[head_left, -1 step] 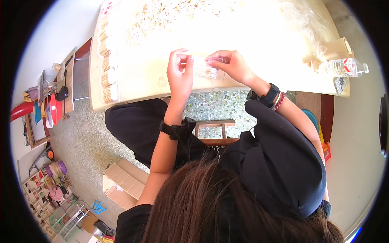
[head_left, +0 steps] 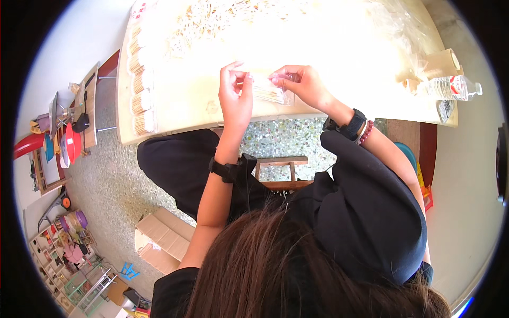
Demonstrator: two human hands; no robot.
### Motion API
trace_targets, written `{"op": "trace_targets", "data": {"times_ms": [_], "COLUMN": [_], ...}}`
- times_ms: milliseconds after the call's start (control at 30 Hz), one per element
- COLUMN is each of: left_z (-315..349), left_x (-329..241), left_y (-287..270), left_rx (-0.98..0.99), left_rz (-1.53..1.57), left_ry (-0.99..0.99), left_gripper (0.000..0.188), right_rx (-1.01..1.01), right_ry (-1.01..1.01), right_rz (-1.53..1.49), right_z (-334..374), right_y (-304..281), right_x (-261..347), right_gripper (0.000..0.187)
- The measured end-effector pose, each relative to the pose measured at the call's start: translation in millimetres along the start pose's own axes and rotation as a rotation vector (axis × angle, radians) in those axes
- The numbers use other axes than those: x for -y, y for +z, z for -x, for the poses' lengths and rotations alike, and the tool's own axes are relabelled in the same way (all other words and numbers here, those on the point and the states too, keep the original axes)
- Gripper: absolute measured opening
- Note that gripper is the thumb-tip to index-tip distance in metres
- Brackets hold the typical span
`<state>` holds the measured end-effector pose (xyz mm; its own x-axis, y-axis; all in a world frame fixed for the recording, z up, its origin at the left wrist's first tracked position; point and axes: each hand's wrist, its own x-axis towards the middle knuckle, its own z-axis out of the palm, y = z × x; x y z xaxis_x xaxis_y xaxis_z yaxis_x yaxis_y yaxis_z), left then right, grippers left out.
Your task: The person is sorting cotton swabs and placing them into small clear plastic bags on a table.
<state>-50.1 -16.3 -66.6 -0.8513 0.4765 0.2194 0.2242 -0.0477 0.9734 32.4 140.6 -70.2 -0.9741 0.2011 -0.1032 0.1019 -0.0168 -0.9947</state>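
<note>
My left hand (head_left: 236,100) and my right hand (head_left: 299,85) are raised over the near edge of a pale table (head_left: 175,114). Between them they hold a small clear plastic packet of thin wooden sticks (head_left: 268,91). The left hand's fingertips pinch the packet's left end and the right hand's fingers grip its right end. Each wrist carries a black band, and the right wrist also has a bead bracelet. Packed bundles of sticks (head_left: 140,100) line the table's left edge. Loose sticks (head_left: 212,18) lie scattered at the far side.
A plastic water bottle (head_left: 450,87) lies at the table's right end beside a cardboard roll (head_left: 442,61). Clear bags (head_left: 392,21) are heaped at the far right. A wooden stool (head_left: 281,169) stands under the table and a cardboard box (head_left: 159,233) sits on the floor at left.
</note>
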Motion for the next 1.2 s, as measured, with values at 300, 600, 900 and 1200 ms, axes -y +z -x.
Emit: {"op": "trace_targets", "data": {"times_ms": [300,600,900,1200], "left_z": [6.2,19.1,22.6,18.9], "left_x": [-3.7,-11.4,-15.0,-18.1], "left_y": [12.8,19.6,25.5,31.7], "left_rx": [-0.064,-0.070,0.004,-0.082], "left_rz": [-0.060,0.020,-0.028,0.027], "left_ry": [-0.015,0.061,0.089,0.020], "left_gripper": [0.031,0.028,0.024,0.027], "right_rx": [-0.129,-0.005,0.035,-0.112], "right_ry": [-0.061,-0.063,-0.193,-0.147], "right_rz": [-0.045,-0.068,0.257,0.373], "right_z": [2.9,4.5,9.4,12.7], "right_y": [3.7,4.7,4.2,4.9], "right_x": [-5.4,0.6,11.5,19.0], "right_gripper": [0.015,0.021,0.019,0.016]}}
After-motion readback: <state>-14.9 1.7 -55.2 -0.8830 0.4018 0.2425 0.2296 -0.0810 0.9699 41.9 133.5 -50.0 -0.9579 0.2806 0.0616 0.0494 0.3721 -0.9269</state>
